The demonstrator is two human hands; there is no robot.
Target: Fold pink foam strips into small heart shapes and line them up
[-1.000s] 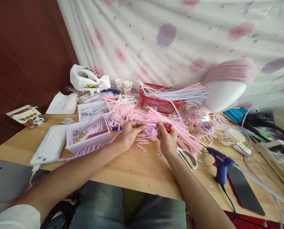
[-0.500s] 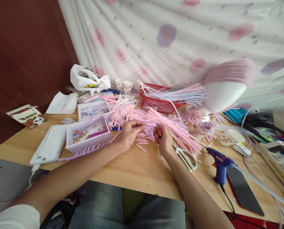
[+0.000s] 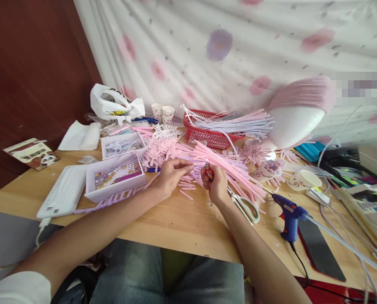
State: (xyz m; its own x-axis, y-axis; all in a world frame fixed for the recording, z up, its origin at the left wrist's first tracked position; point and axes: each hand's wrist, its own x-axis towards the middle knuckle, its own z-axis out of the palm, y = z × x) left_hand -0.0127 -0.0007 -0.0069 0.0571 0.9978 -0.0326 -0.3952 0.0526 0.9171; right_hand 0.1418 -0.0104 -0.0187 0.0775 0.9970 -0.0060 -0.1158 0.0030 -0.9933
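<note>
My left hand point(image 3: 170, 176) pinches a thin pink strip point(image 3: 191, 168) just above the wooden table point(image 3: 176, 223). My right hand point(image 3: 216, 184) is closed round a small red lighter point(image 3: 209, 171), held upright close to the strip's end. Behind both hands lies a big heap of pink foam strips point(image 3: 220, 162). Short cut pink pieces point(image 3: 186, 193) lie on the table between my hands.
Scissors point(image 3: 245, 206) lie right of my right hand; a blue glue gun point(image 3: 288, 213) stands further right. White trays of beads point(image 3: 115, 177) sit at left, a red basket point(image 3: 207, 136) behind, a paper cup point(image 3: 304, 180) and cables at right.
My right hand has turned and drawn in toward my left hand, bringing the red lighter upright. My left hand has kept its hold and place.
</note>
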